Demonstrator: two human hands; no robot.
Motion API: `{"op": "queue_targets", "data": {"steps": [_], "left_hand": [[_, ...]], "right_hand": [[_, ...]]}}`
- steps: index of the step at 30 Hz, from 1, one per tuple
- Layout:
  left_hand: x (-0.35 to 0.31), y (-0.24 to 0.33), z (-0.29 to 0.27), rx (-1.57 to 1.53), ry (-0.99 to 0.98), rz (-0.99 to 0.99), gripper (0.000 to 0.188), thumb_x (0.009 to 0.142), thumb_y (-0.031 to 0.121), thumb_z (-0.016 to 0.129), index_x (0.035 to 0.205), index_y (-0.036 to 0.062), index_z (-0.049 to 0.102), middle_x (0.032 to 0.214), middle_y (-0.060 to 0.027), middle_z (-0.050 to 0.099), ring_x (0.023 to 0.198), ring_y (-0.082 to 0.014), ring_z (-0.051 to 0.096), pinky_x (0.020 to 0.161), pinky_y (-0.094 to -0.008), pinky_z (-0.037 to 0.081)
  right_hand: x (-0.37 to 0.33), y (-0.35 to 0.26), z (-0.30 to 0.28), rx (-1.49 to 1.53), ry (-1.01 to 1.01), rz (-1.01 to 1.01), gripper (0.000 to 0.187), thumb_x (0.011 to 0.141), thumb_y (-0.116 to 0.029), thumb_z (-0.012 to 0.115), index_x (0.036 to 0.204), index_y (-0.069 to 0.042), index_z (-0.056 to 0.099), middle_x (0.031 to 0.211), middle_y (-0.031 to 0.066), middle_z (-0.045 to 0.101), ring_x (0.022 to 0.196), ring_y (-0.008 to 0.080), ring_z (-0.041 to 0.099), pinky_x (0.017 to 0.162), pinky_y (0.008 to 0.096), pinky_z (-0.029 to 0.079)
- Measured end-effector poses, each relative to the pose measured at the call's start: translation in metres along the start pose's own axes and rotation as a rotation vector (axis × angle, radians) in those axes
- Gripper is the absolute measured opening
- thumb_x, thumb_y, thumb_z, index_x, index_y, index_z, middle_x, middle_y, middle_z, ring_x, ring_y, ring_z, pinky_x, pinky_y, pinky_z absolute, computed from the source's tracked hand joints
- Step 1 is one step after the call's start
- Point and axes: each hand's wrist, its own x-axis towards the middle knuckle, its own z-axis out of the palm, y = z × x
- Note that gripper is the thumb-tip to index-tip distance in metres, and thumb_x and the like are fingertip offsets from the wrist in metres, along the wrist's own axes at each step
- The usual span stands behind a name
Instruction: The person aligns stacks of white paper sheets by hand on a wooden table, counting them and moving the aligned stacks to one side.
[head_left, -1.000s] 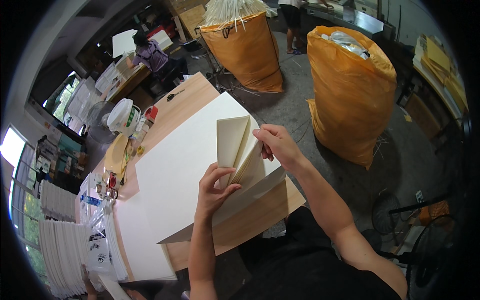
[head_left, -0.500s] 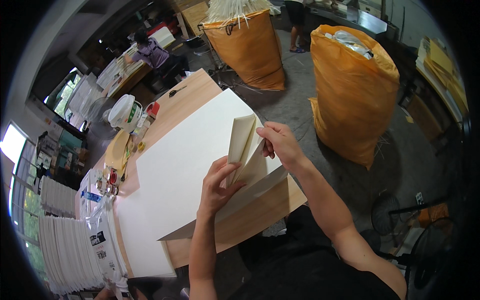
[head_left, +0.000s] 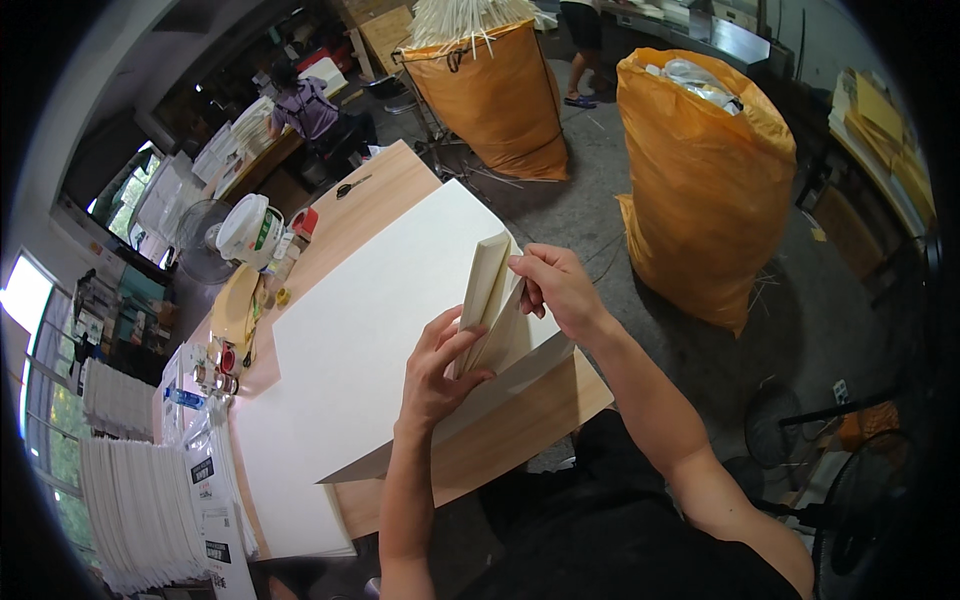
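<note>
Paper, between left hand and right hand

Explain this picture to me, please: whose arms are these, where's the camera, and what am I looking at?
There's no machine here, just a person's bare hands. The camera sits on their head, looking down; its fisheye lens bends straight edges. The left hand grips the lower part of some folded paper, while the right hand pinches its upper right edge. Below, a large white sheet covers much of a wooden table. Scissors lie on the bare wood, and a white bucket is at the left edge.
</note>
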Motion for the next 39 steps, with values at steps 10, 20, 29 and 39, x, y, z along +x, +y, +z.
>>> {"op": "queue_targets", "data": {"steps": [10, 20, 29, 39], "left_hand": [[-0.001, -0.008, 0.002, -0.049, 0.066, -0.052, 0.058, 0.070, -0.001, 0.089, 0.124, 0.0119, 0.072, 0.139, -0.0148, 0.063, 0.126, -0.0329, 0.063, 0.104, -0.0421, 0.054], [-0.002, -0.001, 0.009, 0.390, -0.085, 0.109, 0.068, 0.074, 0.010, 0.087, 0.137, 0.0082, 0.063, 0.139, -0.0171, 0.064, 0.115, -0.0362, 0.068, 0.094, -0.0421, 0.058], [0.006, -0.007, 0.010, 0.440, -0.065, 0.073, 0.059, 0.083, 0.021, 0.082, 0.136, 0.0048, 0.063, 0.124, -0.0170, 0.069, 0.107, -0.0368, 0.070, 0.094, -0.0440, 0.057], [0.006, -0.013, 0.016, 0.254, 0.104, 0.091, 0.056, 0.093, 0.004, 0.062, 0.149, 0.0080, 0.052, 0.142, -0.0202, 0.062, 0.107, -0.0399, 0.073, 0.118, -0.0556, 0.038]], "right_hand": [[-0.047, 0.028, -0.019, -1.057, 0.287, -0.760, 0.027, 0.091, -0.032, 0.071, 0.083, -0.008, 0.063, 0.081, 0.0086, 0.062, 0.084, 0.0266, 0.065, 0.077, 0.0409, 0.051], [-0.060, 0.058, -0.022, -1.179, -0.323, -0.393, 0.041, 0.091, -0.038, 0.069, 0.121, -0.011, 0.073, 0.129, 0.0171, 0.066, 0.132, 0.0377, 0.053, 0.120, 0.0581, 0.024], [-0.056, 0.044, -0.059, -1.014, -0.062, -0.345, 0.028, 0.094, -0.030, 0.069, 0.101, -0.004, 0.070, 0.106, 0.0156, 0.072, 0.105, 0.0350, 0.068, 0.093, 0.0481, 0.051], [-0.027, 0.005, -0.034, -1.066, 0.118, -0.256, 0.042, 0.099, -0.035, 0.068, 0.079, 0.000, 0.059, 0.072, 0.0183, 0.065, 0.065, 0.0359, 0.065, 0.065, 0.0441, 0.053]]}}
